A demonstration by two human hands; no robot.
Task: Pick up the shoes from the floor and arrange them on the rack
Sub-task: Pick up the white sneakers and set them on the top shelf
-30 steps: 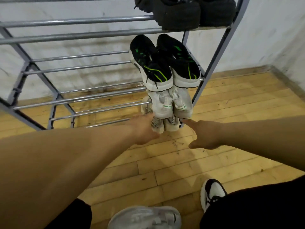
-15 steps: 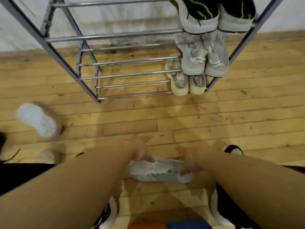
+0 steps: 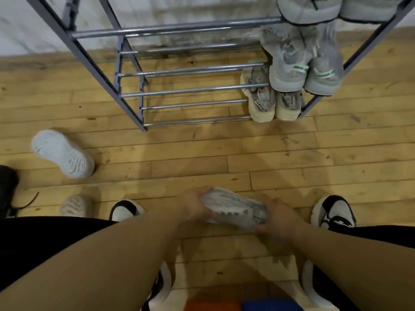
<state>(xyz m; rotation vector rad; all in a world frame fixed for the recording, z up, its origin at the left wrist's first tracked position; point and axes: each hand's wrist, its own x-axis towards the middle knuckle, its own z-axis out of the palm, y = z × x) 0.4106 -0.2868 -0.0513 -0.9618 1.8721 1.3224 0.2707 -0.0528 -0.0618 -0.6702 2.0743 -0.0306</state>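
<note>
A white-grey sneaker [image 3: 233,208] is held just above the wooden floor in front of me, tilted with its sole edge showing. My left hand [image 3: 194,207] grips its left end and my right hand [image 3: 277,215] grips its right end. The grey metal rack [image 3: 190,88] stands ahead by the wall. On its right side sit a beige pair [image 3: 272,104] on the lowest bars, a grey pair with green stripes [image 3: 303,70] above, and another pair [image 3: 336,7] higher up, cut off by the frame. A white shoe [image 3: 62,153] lies sole-up on the floor at left.
Another pale shoe [image 3: 76,205] and a black shoe [image 3: 7,189] lie at the far left. My own black-and-white sneakers [image 3: 333,213] stand either side of the held shoe. The left parts of the rack's bars hold nothing. An orange and a blue object [image 3: 242,306] show at the bottom edge.
My hands left the beige pair on the lowest bars, came down to the floor and closed on the white-grey sneaker, which now sits tilted and lifted. The view swung downward.
</note>
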